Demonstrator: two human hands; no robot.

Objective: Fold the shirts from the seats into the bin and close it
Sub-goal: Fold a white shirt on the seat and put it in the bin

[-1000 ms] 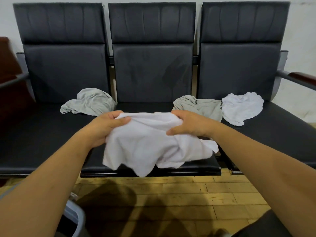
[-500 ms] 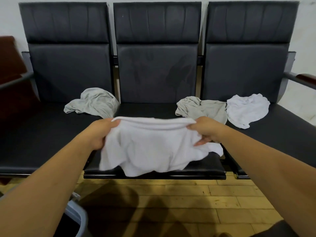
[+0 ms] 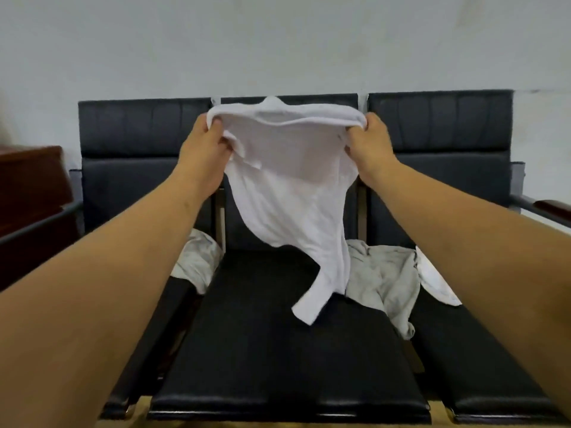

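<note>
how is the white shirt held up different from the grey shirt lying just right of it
The white shirt is white, the grey shirt pale grey. The white shirt hangs in the air, its top edge gripped by the left hand and right hand; the grey shirt lies crumpled on the seats, touched by neither. Both are unfolded.

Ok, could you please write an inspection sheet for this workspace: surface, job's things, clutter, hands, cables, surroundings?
Surface: row of three black seats.
Job's things: held white shirt hangs over the middle seat; left grey shirt lies on the left seat; right grey shirt lies across the middle and right seats; second white shirt on the right seat; bin not in view.
Clutter: nothing seen.
Hands: left hand and right hand each grip that shirt's top edge.
Cables: nothing seen.
Surroundings: pale wall behind; brown furniture at left.
</note>
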